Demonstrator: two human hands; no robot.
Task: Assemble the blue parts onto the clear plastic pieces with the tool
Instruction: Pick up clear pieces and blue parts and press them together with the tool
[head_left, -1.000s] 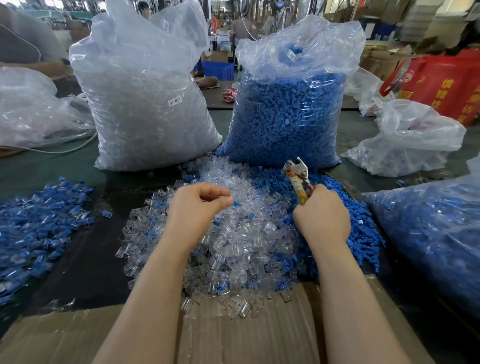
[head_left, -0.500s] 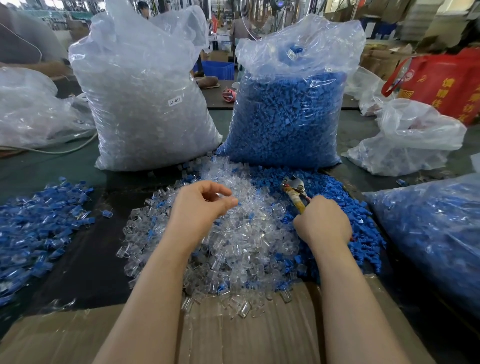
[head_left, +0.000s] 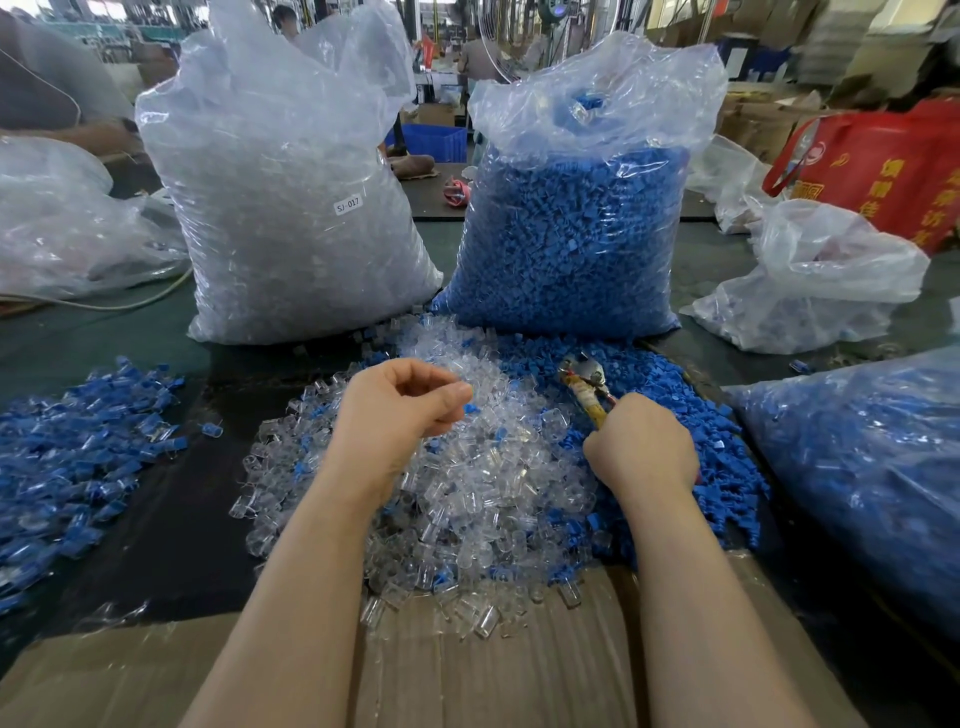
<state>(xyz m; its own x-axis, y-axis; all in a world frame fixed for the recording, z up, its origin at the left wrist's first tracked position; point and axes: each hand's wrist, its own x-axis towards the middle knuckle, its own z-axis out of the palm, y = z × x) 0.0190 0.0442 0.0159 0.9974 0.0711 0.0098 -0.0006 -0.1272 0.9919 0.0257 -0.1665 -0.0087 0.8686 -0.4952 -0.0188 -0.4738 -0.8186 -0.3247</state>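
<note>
Right hand grips tool (tip beyond knuckles).

What the head view leaves hidden, cut off or unclear

The right hand covers the handles of the tool, so only its metal head and a short yellow stretch show. The left hand curls its fingers over its palm, and whether it pinches a clear piece cannot be told. The bag of blue parts on the right runs off the picture's edge, as do the pile of joined pieces on the left and the red bag. The sheet of cardboard is cut off at the bottom. People in the background are blurred and too small to make out
</note>
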